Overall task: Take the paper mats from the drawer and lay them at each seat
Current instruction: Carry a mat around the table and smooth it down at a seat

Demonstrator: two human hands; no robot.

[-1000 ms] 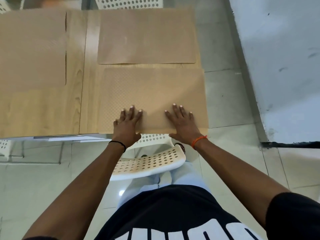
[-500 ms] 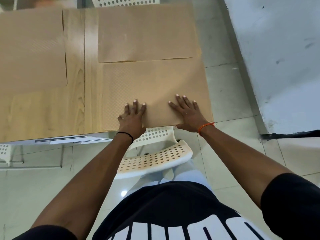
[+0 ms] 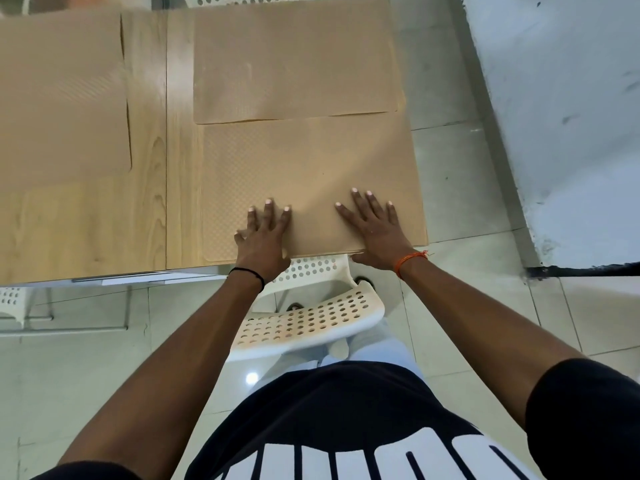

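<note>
white lettering on black shirt (image 3: 346,427), cropped, unreadable

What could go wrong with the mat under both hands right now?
1. The near mat already meets or slightly overlaps the far mat; pushing further could ride over it or shift it.
2. Its right edge lies at the table end, so a sideways slip could leave it overhanging.
3. The left hand and right hand press flat near the front edge; uneven pressure may skew or crease the paper.

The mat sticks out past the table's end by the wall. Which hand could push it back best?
Probably the right hand. It presses flat on the near paper mat beside the edge overhanging the wooden table toward the wall. The left hand rests nearer the mat's middle.
</note>
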